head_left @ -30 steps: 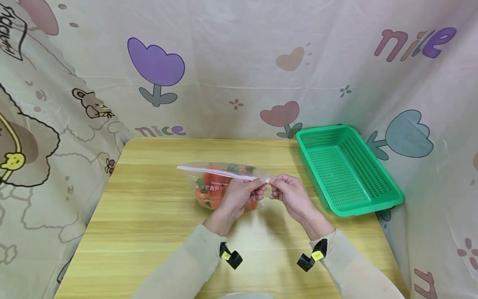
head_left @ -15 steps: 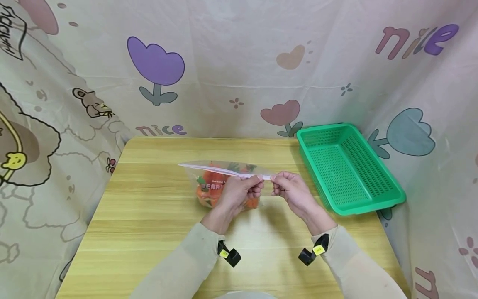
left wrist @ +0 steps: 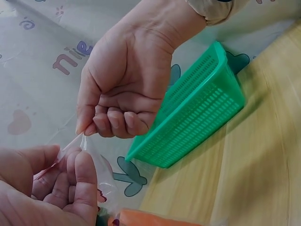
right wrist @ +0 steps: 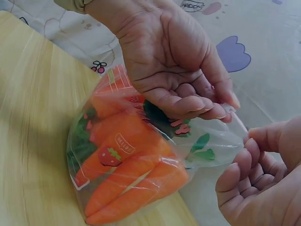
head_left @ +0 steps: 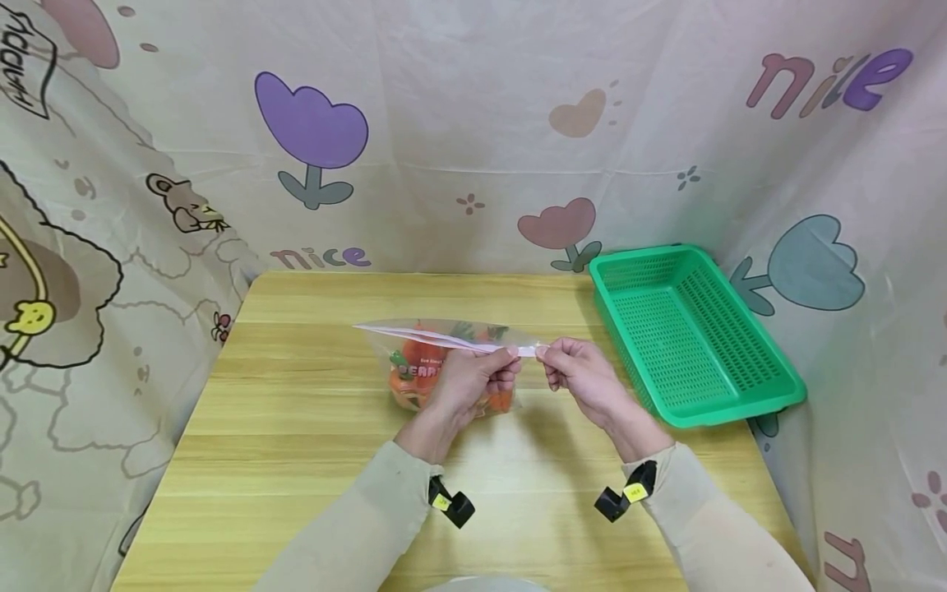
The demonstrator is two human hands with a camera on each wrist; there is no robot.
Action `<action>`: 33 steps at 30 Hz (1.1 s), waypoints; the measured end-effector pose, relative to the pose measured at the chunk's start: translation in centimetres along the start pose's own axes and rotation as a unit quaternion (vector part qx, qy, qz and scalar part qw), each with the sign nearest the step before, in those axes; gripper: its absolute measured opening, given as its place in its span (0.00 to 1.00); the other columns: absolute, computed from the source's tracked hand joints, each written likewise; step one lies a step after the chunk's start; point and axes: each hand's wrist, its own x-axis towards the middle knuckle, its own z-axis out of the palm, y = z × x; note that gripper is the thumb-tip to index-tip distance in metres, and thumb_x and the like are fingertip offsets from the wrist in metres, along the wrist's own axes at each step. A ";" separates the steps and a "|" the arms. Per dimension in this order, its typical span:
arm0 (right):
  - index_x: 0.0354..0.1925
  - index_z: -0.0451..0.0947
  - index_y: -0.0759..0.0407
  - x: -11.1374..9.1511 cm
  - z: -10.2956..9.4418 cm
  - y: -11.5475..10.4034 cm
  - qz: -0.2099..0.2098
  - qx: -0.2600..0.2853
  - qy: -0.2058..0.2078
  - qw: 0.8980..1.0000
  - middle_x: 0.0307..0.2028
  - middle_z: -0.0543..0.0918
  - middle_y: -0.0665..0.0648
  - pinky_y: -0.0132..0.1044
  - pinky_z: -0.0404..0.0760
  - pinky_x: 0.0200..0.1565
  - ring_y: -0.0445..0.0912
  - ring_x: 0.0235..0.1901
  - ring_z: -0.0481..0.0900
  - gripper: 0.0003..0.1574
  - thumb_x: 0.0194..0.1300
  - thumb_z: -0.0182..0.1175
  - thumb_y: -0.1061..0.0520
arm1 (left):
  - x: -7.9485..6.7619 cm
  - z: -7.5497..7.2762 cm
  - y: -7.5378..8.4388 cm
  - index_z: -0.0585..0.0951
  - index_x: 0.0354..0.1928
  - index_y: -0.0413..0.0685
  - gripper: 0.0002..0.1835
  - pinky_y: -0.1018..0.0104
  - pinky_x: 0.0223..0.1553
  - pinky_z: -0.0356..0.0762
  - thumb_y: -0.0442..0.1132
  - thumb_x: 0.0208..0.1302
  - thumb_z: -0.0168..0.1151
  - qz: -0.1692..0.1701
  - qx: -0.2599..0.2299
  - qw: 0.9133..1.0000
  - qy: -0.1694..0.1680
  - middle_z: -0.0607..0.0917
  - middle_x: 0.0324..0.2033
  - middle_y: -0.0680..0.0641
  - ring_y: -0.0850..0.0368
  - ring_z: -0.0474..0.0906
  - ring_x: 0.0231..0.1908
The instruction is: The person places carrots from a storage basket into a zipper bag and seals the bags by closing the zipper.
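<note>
A clear printed zip bag (head_left: 381, 349) stands on the table, with several orange carrots (right wrist: 127, 183) and green tops inside. Along its top runs a pale zip strip (head_left: 407, 333), slightly parted left of the hands. My left hand (head_left: 469, 380) pinches this strip near its right end between thumb and forefinger. At the right corner of the same strip, my right hand (head_left: 580, 374) pinches with thumb and forefinger. A short stretch of strip lies between the two hands. In the head view my left hand hides part of the bag's front.
A green perforated basket (head_left: 695, 353) stands at the table's right side, just beyond my right hand. The wooden table (head_left: 296, 460) meets a printed curtain (head_left: 444, 123) at the back. A pale rounded thing (head_left: 484, 584) shows at the bottom edge.
Both hands have shifted up slightly, and the gap between them has widened a little. The zip strip has parted a bit more left of the hands. The basket has stayed in place.
</note>
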 end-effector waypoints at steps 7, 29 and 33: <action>0.31 0.74 0.62 0.1 -0.4 -0.7 0.003 -0.024 -0.007 1.000 0.25 0.75 0.50 0.32 0.80 0.35 0.41 0.26 0.75 0.12 0.76 0.57 0.62 | 0.0 -0.2 -0.1 0.86 0.46 0.27 0.11 0.72 0.29 0.85 0.32 0.74 0.64 0.013 0.027 1.000 0.003 0.89 0.27 0.47 0.62 0.85 0.24; 0.39 0.80 0.65 0.0 0.2 -0.5 0.039 0.050 -0.004 0.998 0.27 0.83 0.51 0.33 0.85 0.36 0.41 0.26 0.81 0.08 0.76 0.57 0.62 | 0.0 -1.1 0.2 0.86 0.46 0.28 0.10 0.70 0.31 0.86 0.33 0.74 0.64 0.004 0.004 1.000 0.009 0.89 0.27 0.46 0.60 0.85 0.25; 0.39 0.79 0.67 0.0 0.0 -0.5 0.035 0.053 -0.004 0.998 0.27 0.83 0.51 0.33 0.85 0.35 0.41 0.25 0.80 0.08 0.76 0.57 0.63 | -0.1 -1.4 0.4 0.85 0.47 0.27 0.12 0.70 0.31 0.86 0.33 0.73 0.65 0.002 0.000 1.000 0.012 0.89 0.27 0.46 0.60 0.86 0.25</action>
